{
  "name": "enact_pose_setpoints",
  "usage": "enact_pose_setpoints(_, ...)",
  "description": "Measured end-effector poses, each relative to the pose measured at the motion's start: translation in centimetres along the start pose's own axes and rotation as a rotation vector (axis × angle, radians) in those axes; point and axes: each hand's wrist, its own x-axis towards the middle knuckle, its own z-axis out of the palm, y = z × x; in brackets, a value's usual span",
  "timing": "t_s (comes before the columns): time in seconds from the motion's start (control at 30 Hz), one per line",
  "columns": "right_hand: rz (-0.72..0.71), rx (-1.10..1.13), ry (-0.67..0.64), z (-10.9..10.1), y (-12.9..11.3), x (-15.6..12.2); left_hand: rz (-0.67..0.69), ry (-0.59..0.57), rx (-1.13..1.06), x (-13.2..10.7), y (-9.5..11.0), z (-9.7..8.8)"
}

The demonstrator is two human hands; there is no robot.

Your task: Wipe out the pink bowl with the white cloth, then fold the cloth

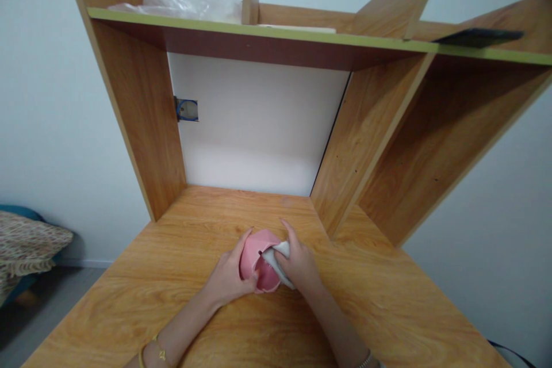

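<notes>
On desk (pixel 172 253), hands (pixel 226 280) (pixel 302 267) around cup (pixel 251 257), cloth (pixel 282 250)

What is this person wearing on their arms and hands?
No gloves and no sleeves in view: both forearms are bare. By the left hand, the wrist carries thin gold bracelets, one with a small charm. By the right hand, a thin pale bracelet shows at the frame's bottom edge.

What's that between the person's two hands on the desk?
In the head view, a pink cup lies tipped between the left hand and the right hand, with a white cloth, gripped by the right hand, pushed against its opening.
</notes>
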Motion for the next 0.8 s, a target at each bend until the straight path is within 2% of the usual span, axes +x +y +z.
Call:
enact_pose_setpoints(0.13, 0.030, 0.036, -0.039, 0.3, 0.2, 0.1, 0.001, -0.003, -0.014, 0.1, 0.1, -0.1)
enact_pose_setpoints(0.27, 0.040, 0.111, -0.014, 0.9, 0.5, 0.1, -0.018, 0.004, -0.075, 0.4, 0.4, -0.1)
enact_pose_setpoints(0.4, 0.136, 0.243, 0.055, 1.4, 0.9, 0.3, -0.014, 0.074, -0.172, 0.6, 0.2, 0.4)
enact_pose_setpoints(0.57, 0.179, 0.476, 0.158, 2.2, 0.9, 0.5, -0.003, 0.032, -0.242, 0.5, 0.0, 1.3)
enact_pose_setpoints(0.67, 0.162, 0.533, 0.118, 2.7, 0.7, 0.4, -0.009, 0.038, -0.265, 0.3, 0.2, 1.5)
enact_pose_setpoints(0.8, 0.169, 0.484, 0.068, 2.8, 0.2, 0.2, -0.104, 0.032, -0.245, 0.2, 0.7, 1.2)
